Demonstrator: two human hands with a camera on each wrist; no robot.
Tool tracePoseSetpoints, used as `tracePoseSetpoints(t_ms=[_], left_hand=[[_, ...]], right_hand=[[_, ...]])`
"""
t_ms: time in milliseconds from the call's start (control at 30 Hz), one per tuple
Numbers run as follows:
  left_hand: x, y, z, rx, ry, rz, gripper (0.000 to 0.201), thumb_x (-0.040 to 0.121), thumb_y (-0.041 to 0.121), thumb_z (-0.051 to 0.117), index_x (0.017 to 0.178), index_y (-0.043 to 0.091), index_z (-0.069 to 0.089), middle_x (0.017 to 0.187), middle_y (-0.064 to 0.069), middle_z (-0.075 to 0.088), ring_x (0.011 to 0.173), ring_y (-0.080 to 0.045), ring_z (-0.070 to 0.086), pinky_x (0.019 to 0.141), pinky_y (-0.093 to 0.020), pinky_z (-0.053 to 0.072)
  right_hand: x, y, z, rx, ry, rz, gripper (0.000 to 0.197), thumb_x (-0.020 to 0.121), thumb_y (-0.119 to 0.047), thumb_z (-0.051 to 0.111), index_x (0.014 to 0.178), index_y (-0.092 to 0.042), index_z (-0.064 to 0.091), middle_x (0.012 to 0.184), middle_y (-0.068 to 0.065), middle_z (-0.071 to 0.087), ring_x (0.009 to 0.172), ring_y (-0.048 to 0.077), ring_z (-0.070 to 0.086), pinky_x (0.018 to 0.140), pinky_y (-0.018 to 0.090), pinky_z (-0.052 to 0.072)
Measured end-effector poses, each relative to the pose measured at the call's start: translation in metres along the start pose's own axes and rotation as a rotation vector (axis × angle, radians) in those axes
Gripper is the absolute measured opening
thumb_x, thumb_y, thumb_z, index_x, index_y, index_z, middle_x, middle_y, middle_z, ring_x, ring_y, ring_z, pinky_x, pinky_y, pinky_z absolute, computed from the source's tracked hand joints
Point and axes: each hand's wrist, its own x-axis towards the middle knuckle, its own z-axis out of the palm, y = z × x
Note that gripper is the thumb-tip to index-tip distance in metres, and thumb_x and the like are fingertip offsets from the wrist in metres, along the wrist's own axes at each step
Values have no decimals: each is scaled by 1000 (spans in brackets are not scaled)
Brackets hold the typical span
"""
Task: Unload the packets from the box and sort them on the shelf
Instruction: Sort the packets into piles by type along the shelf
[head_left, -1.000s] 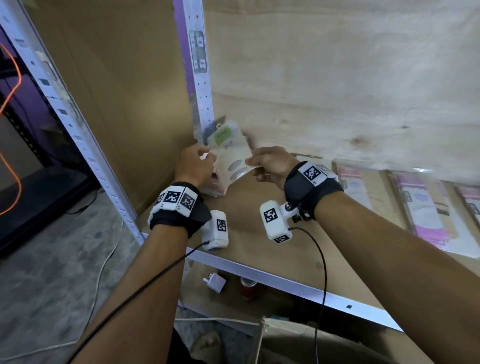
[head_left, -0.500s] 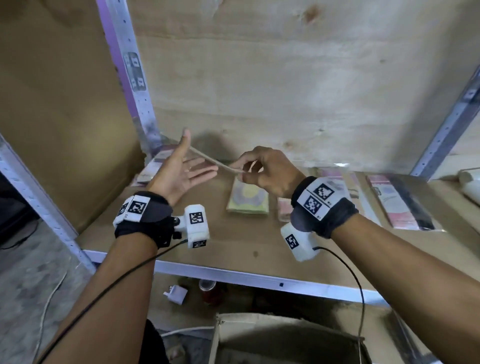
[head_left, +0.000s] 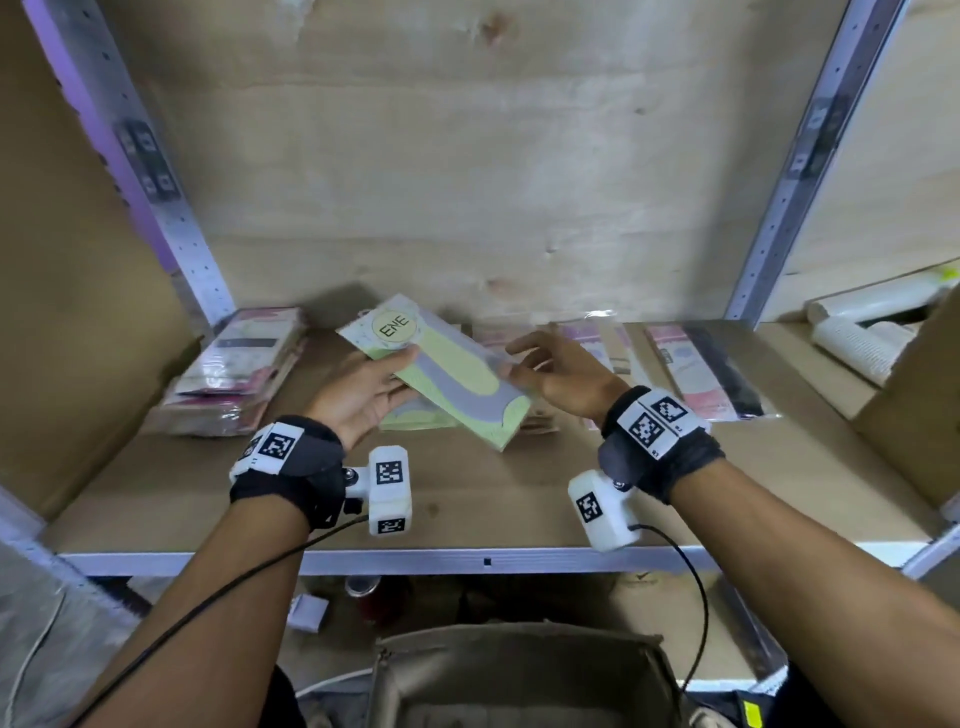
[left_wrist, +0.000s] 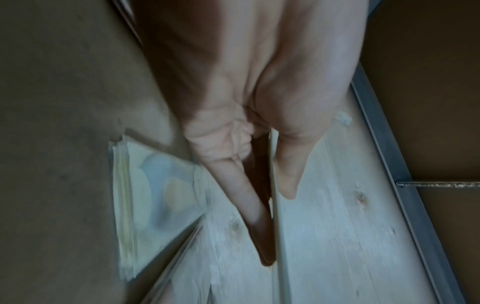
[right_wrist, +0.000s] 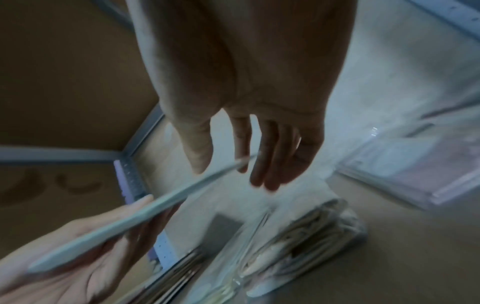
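A flat green packet (head_left: 447, 374) with a round "ENE" label hovers face up over the wooden shelf (head_left: 467, 499). My left hand (head_left: 384, 379) grips its near left part, thumb on top and fingers beneath. In the left wrist view the packet (left_wrist: 274, 185) shows edge-on between thumb and fingers. My right hand (head_left: 524, 364) hangs at the packet's right end with relaxed, straight fingers; in the right wrist view the packet (right_wrist: 130, 222) reaches between its thumb and fingers (right_wrist: 259, 174). A stack of similar green packets (head_left: 415, 418) lies under the held one. The open box (head_left: 519, 675) stands below the shelf.
A pile of pink packets (head_left: 234, 369) lies at the shelf's left, and more pink packets (head_left: 701, 369) at the right. White rolls (head_left: 862, 332) and a cardboard box (head_left: 924, 395) sit far right. Metal uprights (head_left: 176, 218) frame the bay.
Half a second ago my right hand pinched the packet edge against my open left palm. Now the left hand grips it face up and the right fingers have loosened.
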Motion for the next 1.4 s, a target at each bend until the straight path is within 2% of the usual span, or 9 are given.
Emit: tracePoseSetpoints(t_ms=[200,333,500,567,667,800,1000,1133,1400], left_hand=[[16,-14,12,25,-14,-60,36,96,19,64,130,8,61,122,-11,71,107,-21,71,81,-28,60],[28,-15,0,7,159,13,37,93,36,66,122,14,67,120,-6,73,101,-15,71,79,-27,58],[26,-14,-12,116,293,38,34,89,51,66,90,19,77,98,-6,78,70,-13,72,54,-24,56],[26,-16,-14,132,338,60,27,93,44,65,92,19,75,102,-8,77,72,-15,72,56,-26,57],[25,-16,-14,90,284,58,27,98,38,59,106,15,71,116,-13,73,86,-20,70,71,-31,57],[25,-16,-14,-8,207,-46,43,100,38,54,124,4,64,131,-18,64,117,-30,59,108,-43,42],[28,-11,-4,-94,127,-14,39,97,46,56,116,14,68,110,-6,76,100,-13,72,78,-24,58],[25,-14,5,62,15,-53,50,88,43,69,125,10,65,114,-9,75,106,-17,72,79,-22,58],[10,-23,12,328,-29,-65,18,83,11,78,100,11,74,97,-2,79,82,-12,73,71,-21,59]], right_hand=[[-3,31,-6,408,-213,107,12,92,-17,68,99,-8,66,79,3,65,58,22,56,54,30,48],[0,35,-11,411,-237,89,4,89,-15,71,91,-15,67,92,6,66,68,24,58,52,30,52],[8,38,-9,370,-239,78,13,86,-15,73,95,-22,67,107,20,70,113,47,58,103,57,43],[11,39,-8,351,-246,67,15,87,-15,72,100,-19,64,100,13,69,100,31,65,101,52,45],[14,38,-6,318,-275,20,16,90,-17,69,105,-15,63,76,-11,68,75,5,60,75,19,48],[11,40,-7,375,-239,19,17,91,-9,66,108,-10,63,72,-16,67,82,11,58,84,28,42],[1,44,-14,511,-136,92,30,88,-13,71,117,-6,65,111,17,68,95,24,64,84,45,51],[2,37,-7,648,-61,154,35,87,-13,72,118,-2,60,102,12,70,72,19,68,52,26,55],[15,19,25,708,68,212,32,81,-11,78,102,-11,54,101,12,71,88,25,70,64,36,60]])
